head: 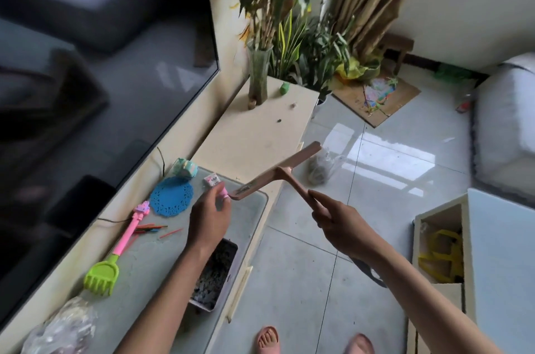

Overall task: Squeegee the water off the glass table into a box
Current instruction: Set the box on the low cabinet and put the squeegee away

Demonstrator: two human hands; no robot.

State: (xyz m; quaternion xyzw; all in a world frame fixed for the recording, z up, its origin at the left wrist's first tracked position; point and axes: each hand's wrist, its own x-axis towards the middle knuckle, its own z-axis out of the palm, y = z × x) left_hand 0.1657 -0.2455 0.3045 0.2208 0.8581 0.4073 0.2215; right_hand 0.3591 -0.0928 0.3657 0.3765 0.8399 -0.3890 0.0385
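Note:
My right hand grips the handle of a pink squeegee, index finger stretched along it, and holds it in the air above the stand's front edge. The blade runs from upper right down to lower left. My left hand pinches something small and pink at the blade's lower left tip. Beneath the hands lies the glass top of the TV stand. A shallow rectangular box with dark contents sits at the glass's front edge, under my left forearm.
On the stand lie a blue doily, a pink-and-green toy rake, coloured sticks, small toys and a plastic bag. A large TV stands behind. A vase of plants is further back. An open cabinet is on the right.

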